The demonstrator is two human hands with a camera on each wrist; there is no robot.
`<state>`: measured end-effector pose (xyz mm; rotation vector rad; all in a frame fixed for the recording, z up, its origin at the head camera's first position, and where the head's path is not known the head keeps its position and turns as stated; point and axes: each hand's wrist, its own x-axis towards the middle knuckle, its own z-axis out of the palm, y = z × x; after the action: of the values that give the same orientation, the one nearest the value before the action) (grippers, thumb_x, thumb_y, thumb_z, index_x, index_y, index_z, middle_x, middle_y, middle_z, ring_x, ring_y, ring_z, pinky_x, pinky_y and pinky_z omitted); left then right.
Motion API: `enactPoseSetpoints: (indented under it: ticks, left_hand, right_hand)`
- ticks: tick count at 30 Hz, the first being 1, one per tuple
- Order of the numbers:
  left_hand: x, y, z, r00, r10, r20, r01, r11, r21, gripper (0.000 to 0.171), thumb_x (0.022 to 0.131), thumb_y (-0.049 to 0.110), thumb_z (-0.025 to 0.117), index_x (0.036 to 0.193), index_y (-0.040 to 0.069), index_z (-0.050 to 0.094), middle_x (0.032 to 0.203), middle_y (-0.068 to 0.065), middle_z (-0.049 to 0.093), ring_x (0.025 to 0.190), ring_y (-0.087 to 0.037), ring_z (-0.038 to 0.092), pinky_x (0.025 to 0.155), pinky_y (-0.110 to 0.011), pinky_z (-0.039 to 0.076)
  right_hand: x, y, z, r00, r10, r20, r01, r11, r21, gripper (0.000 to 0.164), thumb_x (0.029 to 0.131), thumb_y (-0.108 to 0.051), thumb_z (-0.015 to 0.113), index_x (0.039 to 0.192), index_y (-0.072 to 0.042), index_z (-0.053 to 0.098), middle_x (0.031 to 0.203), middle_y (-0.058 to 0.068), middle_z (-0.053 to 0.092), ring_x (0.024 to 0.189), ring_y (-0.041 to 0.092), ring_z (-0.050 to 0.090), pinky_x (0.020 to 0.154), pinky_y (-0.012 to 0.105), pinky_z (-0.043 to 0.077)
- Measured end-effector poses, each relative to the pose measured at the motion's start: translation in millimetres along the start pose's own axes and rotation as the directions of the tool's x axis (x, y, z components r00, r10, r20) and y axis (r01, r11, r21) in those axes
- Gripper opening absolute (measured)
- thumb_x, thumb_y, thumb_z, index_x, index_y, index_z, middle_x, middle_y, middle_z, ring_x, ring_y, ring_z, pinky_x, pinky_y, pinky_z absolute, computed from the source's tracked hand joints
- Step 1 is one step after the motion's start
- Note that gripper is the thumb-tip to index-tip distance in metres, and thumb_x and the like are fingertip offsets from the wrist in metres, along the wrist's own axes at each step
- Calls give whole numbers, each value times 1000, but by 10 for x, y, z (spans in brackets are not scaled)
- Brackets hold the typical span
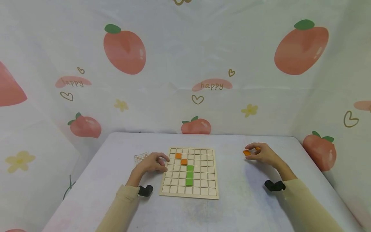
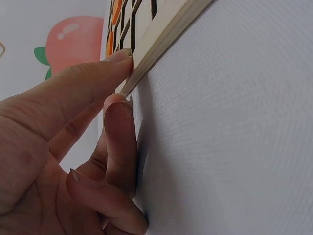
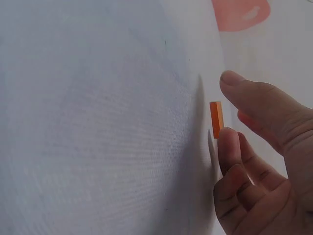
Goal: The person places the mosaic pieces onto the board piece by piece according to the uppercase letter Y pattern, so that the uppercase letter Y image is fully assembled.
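My left hand (image 1: 152,162) is at the left edge of a pale wooden grid board (image 1: 203,197), the thumb and index fingertips touching its rim. The board lies flat; orange squares (image 1: 178,156) and green squares (image 1: 189,175) sit in some cells. Over at the right, my right hand (image 1: 262,154) has its thumb and fingers around a small orange tile (image 1: 246,152). In the right wrist view a fingertip meets the orange tile (image 3: 216,120), while a gap shows between tile and thumb. Another orange piece (image 1: 257,148) shows partly behind the fingers.
A small patterned card (image 1: 141,157) lies left of the board, partly covered by my left hand. The white table (image 1: 237,212) ends at a curtain (image 1: 162,96) printed with peaches. Black wrist straps (image 1: 274,186) sit on both forearms.
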<state>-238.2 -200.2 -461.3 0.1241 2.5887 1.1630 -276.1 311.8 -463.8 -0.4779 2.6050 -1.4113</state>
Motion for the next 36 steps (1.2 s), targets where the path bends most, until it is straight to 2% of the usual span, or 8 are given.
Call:
enactPoseSetpoints:
  ticks: [4, 8, 13, 16, 23, 31, 36]
  left_hand:
    - [5, -2, 3, 1000, -2, 1, 2, 1000, 5, 34, 78, 7, 87, 109, 11, 73, 85, -4, 61, 74, -19, 56, 66, -33, 44]
    - [1, 2, 3, 1000, 1, 3, -1, 1000, -3, 34, 78, 6, 87, 109, 11, 73, 84, -5, 61, 74, -19, 56, 65, -33, 44]
    - [0, 5, 1, 1000, 5, 2, -5, 1000, -11, 34, 78, 5, 87, 109, 10, 73, 84, -5, 61, 73, -19, 56, 65, -32, 44]
    - [5, 2, 2, 1000, 3, 2, -3, 1000, -5, 34, 78, 6, 87, 109, 11, 73, 84, -4, 61, 73, -19, 56, 65, -32, 44]
    - [10, 0, 3, 1000, 2, 1, -2, 1000, 0, 34, 78, 5, 87, 109, 11, 74, 84, -4, 61, 73, -19, 55, 65, -32, 44]
    - [17, -12, 1, 1000, 10, -5, -10, 1000, 3, 35, 77, 6, 87, 109, 11, 74, 84, -4, 62, 73, -19, 56, 66, -32, 44]
    - [22, -20, 1, 1000, 15, -4, -15, 1000, 11, 34, 78, 7, 87, 109, 11, 74, 84, -4, 62, 73, -19, 56, 66, -33, 44]
  right_hand:
    - [24, 41, -1, 1000, -8, -3, 8, 1000, -29, 47, 80, -7, 87, 120, 8, 67, 117, 25, 63, 78, 20, 51, 62, 26, 42]
    - [48, 75, 1, 1000, -18, 0, 17, 997, -71, 45, 78, -8, 88, 116, 6, 69, 115, 22, 64, 85, 25, 50, 64, 28, 41]
    - [77, 97, -3, 999, -39, 0, 39, 990, -133, 40, 79, -9, 88, 113, 2, 72, 118, 20, 67, 107, 36, 53, 86, 42, 42]
    - [91, 105, -5, 999, -47, 6, 47, 987, -157, 37, 79, -9, 88, 111, 1, 73, 118, 19, 67, 114, 39, 53, 93, 51, 39]
    - [120, 105, -19, 999, -42, 24, 46, 983, -180, 35, 80, -9, 87, 111, 0, 74, 115, 17, 69, 108, 35, 54, 87, 44, 41]
    - [159, 101, -15, 999, -28, 36, 35, 981, -192, 33, 81, -8, 86, 111, 2, 75, 113, 16, 70, 112, 39, 55, 97, 56, 37]
    - [171, 132, -13, 999, -34, 24, 38, 977, -209, 27, 82, -8, 85, 105, 0, 76, 106, 11, 70, 101, 32, 56, 88, 46, 41]
